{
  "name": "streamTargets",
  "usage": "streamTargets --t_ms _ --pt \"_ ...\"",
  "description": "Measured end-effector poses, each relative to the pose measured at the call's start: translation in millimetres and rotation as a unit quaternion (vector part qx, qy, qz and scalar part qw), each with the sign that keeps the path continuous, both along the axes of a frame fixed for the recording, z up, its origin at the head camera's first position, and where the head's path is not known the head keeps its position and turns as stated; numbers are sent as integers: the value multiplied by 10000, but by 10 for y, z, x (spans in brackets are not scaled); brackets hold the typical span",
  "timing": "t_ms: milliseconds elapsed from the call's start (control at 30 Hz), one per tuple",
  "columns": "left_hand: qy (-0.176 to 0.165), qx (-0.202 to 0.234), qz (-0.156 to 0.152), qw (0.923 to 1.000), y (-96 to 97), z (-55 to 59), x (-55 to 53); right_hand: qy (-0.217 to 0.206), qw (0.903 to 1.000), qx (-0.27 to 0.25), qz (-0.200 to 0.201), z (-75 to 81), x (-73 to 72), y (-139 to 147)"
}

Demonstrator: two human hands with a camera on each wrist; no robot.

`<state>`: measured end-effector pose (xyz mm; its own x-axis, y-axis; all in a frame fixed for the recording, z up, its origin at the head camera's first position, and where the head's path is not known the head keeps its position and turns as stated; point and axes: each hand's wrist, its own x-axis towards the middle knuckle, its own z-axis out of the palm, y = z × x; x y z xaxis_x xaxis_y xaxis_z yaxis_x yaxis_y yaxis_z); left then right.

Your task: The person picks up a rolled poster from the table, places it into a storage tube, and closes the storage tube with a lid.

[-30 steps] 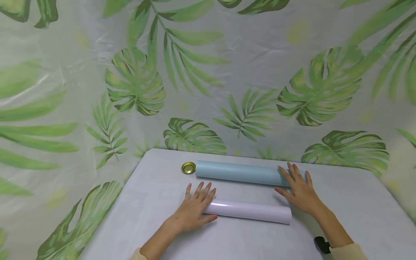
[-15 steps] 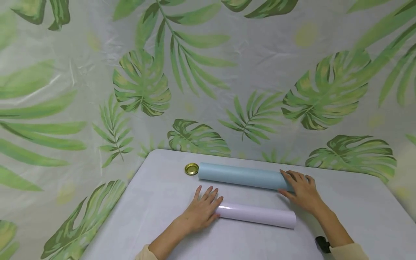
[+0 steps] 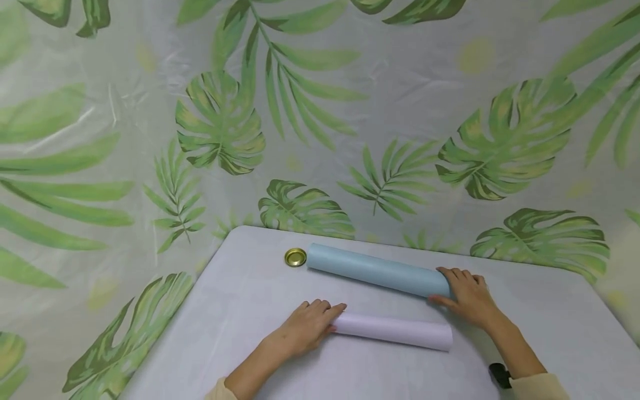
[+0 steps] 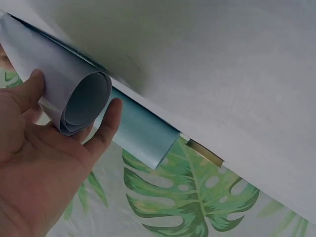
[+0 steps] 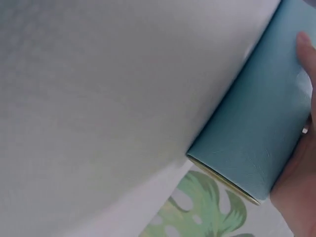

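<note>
Just beside the blue roll sits a gold dish.

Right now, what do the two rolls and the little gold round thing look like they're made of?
Blue roll: perhaps paper or thin plastic, satiny, with fine creases near one end.
Pale lilac roll: probably similar, smooth; thin wound layers show at its open end.
Gold round thing: shiny, maybe metal or metallic plastic, since its rim glints.

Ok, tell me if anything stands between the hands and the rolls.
Nothing visible: the left hand holds the lilac roll by its left end, the right hand the blue roll by its right. The gold dish sits clear of both hands.
</note>
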<state>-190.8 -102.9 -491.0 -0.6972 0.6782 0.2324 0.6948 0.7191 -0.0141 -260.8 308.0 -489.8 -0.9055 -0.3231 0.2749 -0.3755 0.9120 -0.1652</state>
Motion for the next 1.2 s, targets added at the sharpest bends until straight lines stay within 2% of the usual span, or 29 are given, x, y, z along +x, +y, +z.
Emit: streamTargets --t_ms 200,333,533,667,833,900,967,1033,1200 --pt "-378 374 -105 9985 -85 27 7 98 9999 109 -7 -25 -24 6" --pt "-1016 839 -210 9911 -158 50 16 351 9991 240 9 -43 -8 27" --pt "-2034 1583 -209 9660 -318 87 38 1401 9897 278 50 22 131 182" --pt "-2546 2128 -252 9430 -505 115 55 2020 9791 191 139 76 315 355" --pt "-2840 2832 -340 9154 -849 193 45 2646 9643 78 66 170 545 624" --pt "-2983 3072 -263 9033 -1010 238 42 2851 9584 95 -19 220 619 728" --pt "-3056 3240 -118 8952 -1170 279 36 3012 9534 167 -89 274 681 821" --pt "-3076 3358 56 8903 -1309 315 31 3060 9516 226 -152 327 731 898" --pt "-2976 3428 527 8895 -1557 370 8 3163 9468 542 -230 427 835 1052"
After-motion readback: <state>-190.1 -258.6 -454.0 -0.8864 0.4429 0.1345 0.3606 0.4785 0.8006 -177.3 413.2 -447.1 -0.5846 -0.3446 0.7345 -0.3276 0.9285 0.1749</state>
